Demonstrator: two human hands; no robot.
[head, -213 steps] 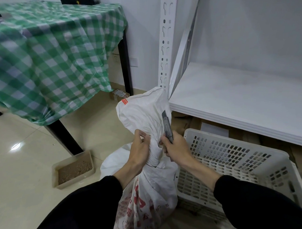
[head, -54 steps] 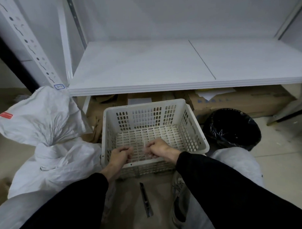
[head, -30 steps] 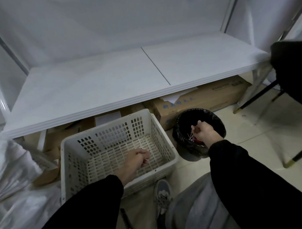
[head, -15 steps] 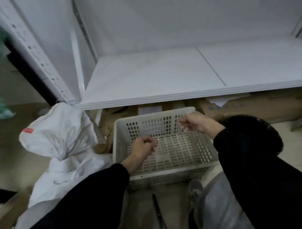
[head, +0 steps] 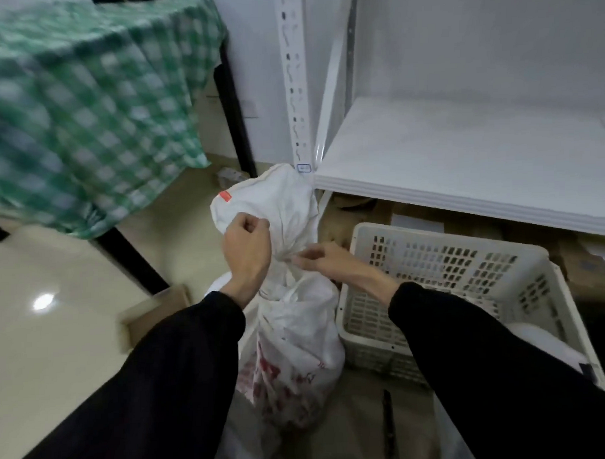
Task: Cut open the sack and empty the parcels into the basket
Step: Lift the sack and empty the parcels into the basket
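The white woven plastic sack with red printing stands upright at the lower centre of the frame, its long axis running vertically, the gathered neck near the middle and the loose top flopping up toward the white metal shelf post. The left hand is closed in a fist on the fabric of the floppy top, just above the neck. The right hand reaches across from the right with its fingers pinched together at the neck; whether they grip a tie or only the cloth I cannot tell. Just right of the sack, touching or nearly so, sits the white perforated plastic basket, partly under the white shelf board. A dark slim utility knife lies on the floor at the bottom centre, pointing away from the person, between sack and basket. A table under a green checked tablecloth fills the upper left. Half a second ago both hands hovered over the basket and the view faced the shelf; now the view has swung left and both hands are on the sack. The knife, held seven seconds ago, lies free.
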